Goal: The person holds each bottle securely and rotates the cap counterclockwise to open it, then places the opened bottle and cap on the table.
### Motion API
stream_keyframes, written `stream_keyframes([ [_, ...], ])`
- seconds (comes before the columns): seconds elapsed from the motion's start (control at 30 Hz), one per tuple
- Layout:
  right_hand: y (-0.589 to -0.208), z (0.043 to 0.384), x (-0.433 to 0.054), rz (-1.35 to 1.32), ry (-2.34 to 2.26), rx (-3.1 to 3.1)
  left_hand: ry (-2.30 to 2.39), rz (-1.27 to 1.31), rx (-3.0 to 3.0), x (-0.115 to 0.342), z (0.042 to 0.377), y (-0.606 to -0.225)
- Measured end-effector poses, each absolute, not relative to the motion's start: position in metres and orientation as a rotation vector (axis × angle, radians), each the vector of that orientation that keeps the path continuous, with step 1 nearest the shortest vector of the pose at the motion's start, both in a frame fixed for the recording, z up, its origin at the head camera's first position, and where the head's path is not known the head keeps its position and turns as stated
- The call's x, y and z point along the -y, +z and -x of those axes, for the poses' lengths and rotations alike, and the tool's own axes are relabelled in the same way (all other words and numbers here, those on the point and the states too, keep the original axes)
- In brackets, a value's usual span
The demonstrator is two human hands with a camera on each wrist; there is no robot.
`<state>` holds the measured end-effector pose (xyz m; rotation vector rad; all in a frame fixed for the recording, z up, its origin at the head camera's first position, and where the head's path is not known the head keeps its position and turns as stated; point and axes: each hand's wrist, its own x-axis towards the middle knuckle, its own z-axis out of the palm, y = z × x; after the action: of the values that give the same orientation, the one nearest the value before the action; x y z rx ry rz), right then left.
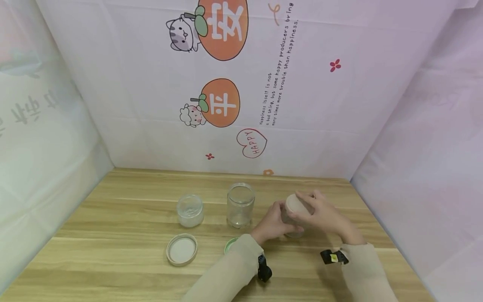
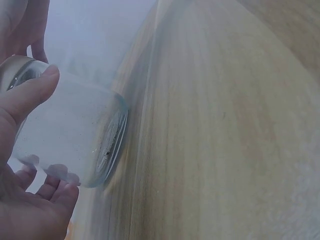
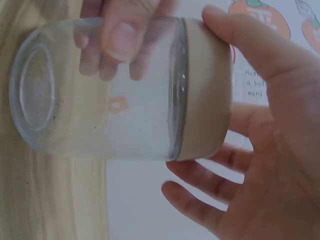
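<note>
A clear glass jar (image 3: 100,125) with a beige screw lid (image 3: 207,90) is between both hands at the right of the table. My left hand (image 1: 272,222) grips the jar's glass body, thumb on one side and fingers around the other, as the left wrist view shows. On the lid, my right hand (image 1: 326,214) has its thumb and fingers curled round the rim. The lid sits on the jar's mouth. In the left wrist view the jar's base comes close to the wooden table. Nothing shows inside the glass.
Left of the hands stand a taller lidless glass jar (image 1: 240,209) and a short lidless jar (image 1: 190,214). A beige lid (image 1: 182,250) lies nearer the front. The left sleeve partly covers a green-rimmed lid (image 1: 229,243). Printed white cloth (image 1: 309,138) walls the table's back and sides.
</note>
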<state>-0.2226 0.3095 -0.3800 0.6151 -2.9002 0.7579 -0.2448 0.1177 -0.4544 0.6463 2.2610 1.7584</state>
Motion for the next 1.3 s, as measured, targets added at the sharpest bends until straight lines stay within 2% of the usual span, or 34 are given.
stream_keyframes([
  [0.4,-0.373,0.233,-0.323,-0.79,1.061,2.942,1.714,-0.607,-2.291,-0.119,0.246,-0.455],
  [0.8,-0.375,0.228,-0.314,-0.762,0.935,2.905,1.748,-0.632,-2.283,-0.119,0.245,-0.456],
  [1.13,-0.375,0.215,-0.283,-0.33,0.577,2.878,1.741,-0.614,-2.294,-0.118,0.243,-0.455],
  [1.3,-0.379,0.213,-0.278,-0.226,0.447,2.862,1.747,-0.624,-2.295,-0.118,0.243,-0.455],
])
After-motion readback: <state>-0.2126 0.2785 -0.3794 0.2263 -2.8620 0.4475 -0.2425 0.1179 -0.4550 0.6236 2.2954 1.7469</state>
